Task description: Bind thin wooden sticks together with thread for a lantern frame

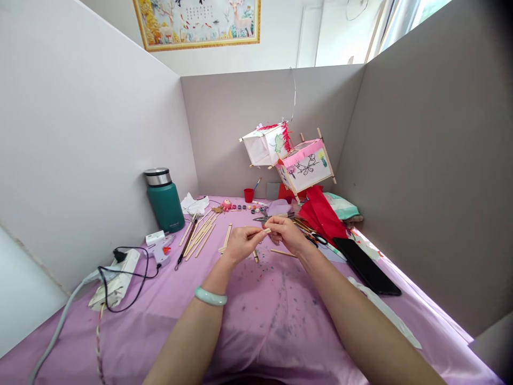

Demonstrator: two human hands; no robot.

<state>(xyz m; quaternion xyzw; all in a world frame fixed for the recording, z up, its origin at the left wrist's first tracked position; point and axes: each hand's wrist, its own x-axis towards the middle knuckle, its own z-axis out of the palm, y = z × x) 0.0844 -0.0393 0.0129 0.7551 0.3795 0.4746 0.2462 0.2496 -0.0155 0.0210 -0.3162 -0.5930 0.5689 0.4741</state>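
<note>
The left hand [242, 241] and right hand [286, 232] are meeting over the middle of the table, both pinching a pale stick [267, 230] between their fingertips. They are holding it above the purple cloth [256, 342]. Because only the fingertips are gripping, the stick could slip if either pinch loosened; uneven pressure from the two hands could twist or crack it. Its visible part is running roughly from side to side, bridging the two hands, its right end seeming slightly raised; fingers are hiding the rest, so the full long axis is hard to tell.

Below, a loose stick [283, 252] is lying near the right hand, where a low wrist might nudge it. Scissors [320, 239] are resting beyond the right wrist; a sideways sweep could knock them. Farther left, more sticks [203, 239] are lying in a loose spread, where a dropped piece could get mixed in.
</note>
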